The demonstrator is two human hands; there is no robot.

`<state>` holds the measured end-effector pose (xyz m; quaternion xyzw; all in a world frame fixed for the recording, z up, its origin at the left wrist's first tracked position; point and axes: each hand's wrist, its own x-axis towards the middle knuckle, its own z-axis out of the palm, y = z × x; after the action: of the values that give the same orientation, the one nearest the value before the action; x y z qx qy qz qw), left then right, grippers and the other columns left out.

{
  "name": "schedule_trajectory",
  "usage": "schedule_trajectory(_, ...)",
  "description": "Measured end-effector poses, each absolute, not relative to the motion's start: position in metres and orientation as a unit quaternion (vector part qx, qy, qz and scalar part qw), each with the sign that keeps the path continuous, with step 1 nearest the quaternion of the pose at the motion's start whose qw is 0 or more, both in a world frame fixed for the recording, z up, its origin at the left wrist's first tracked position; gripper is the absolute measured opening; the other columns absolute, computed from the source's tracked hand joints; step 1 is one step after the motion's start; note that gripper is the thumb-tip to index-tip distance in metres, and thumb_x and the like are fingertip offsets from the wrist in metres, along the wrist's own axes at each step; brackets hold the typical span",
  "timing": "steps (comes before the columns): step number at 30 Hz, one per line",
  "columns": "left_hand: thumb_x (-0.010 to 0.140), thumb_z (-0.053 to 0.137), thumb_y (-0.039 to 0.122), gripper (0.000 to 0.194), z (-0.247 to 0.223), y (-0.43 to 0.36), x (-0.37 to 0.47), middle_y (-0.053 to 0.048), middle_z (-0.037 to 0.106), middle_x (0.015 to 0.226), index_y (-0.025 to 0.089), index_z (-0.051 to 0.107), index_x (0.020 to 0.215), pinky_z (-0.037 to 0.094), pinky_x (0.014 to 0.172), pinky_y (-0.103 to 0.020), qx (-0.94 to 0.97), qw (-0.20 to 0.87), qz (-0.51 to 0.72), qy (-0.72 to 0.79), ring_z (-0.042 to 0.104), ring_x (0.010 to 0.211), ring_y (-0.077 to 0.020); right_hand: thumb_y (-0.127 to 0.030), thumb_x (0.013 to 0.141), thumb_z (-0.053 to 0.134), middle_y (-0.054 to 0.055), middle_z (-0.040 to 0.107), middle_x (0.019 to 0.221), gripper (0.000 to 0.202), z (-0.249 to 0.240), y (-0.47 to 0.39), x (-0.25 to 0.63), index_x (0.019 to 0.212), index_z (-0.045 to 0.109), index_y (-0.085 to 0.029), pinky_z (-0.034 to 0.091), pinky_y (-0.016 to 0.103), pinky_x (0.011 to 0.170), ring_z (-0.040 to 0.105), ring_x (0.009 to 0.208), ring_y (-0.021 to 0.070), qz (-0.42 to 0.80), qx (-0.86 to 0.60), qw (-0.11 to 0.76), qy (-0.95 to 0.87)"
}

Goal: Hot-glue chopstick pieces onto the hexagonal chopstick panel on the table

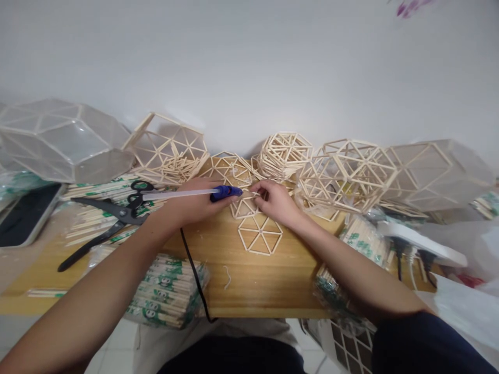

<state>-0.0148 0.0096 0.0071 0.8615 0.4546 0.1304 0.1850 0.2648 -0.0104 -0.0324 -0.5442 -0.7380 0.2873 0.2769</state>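
Observation:
My left hand (198, 201) is wrapped round a blue glue gun (226, 193), with a long whitish glue stick (177, 194) projecting from its back to the left. The gun's tip points right, toward my right hand (273, 201), whose thumb and fingers are pinched at a small wooden-stick frame (244, 206). What exactly lies between those fingertips is too small to tell. Just below, a flat hexagon of sticks with spokes (260, 235) lies on the wooden table (257, 291). Behind both hands is another stick frame (228, 167).
Large stick frames (351, 174) stand along the wall, a covered one (58, 140) at far left. A round stick bundle (286, 153) sits at the back. Black scissors (125, 213), a phone (29, 215), packed chopsticks (167, 291), a black cable (194, 272) and a power strip (421, 241) surround the work area.

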Motion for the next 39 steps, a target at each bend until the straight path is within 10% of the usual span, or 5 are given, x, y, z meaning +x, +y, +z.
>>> schedule_trajectory(39, 0.112, 0.065, 0.078, 0.058, 0.0024, 0.0132, -0.0155, -0.008, 0.09, 0.103, 0.027, 0.091, 0.104, 0.055, 0.083, -0.037, 0.862, 0.187, 0.122, 0.455, 0.078, 0.094, -0.0278, -0.001, 0.088, 0.071, 0.003, 0.081, 0.1, 0.029, -0.034, -0.0096, 0.2672, 0.105, 0.083, -0.02, 0.052, 0.032, 0.087, 0.068, 0.084, 0.0208, 0.276, -0.533, 0.272, -0.753)
